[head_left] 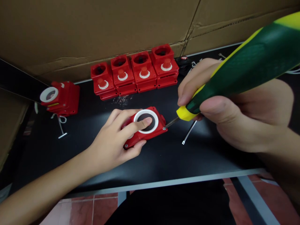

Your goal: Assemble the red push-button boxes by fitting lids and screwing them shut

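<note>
A red plastic box (157, 126) with a white ring around a dark round window lies on the black table (164, 156). My left hand (117, 140) is closed around it, forefinger pressing on the ring. My right hand (236, 109) grips a green and yellow screwdriver (246, 62). Its metal tip meets a screw at the box's right corner.
Several red open boxes (136, 75) with red-and-white buttons stand in a row against the cardboard wall. Another closed red box (62, 97) lies at the left with a small metal key (61, 128) below it. A loose long screw (189, 132) lies right of the held box.
</note>
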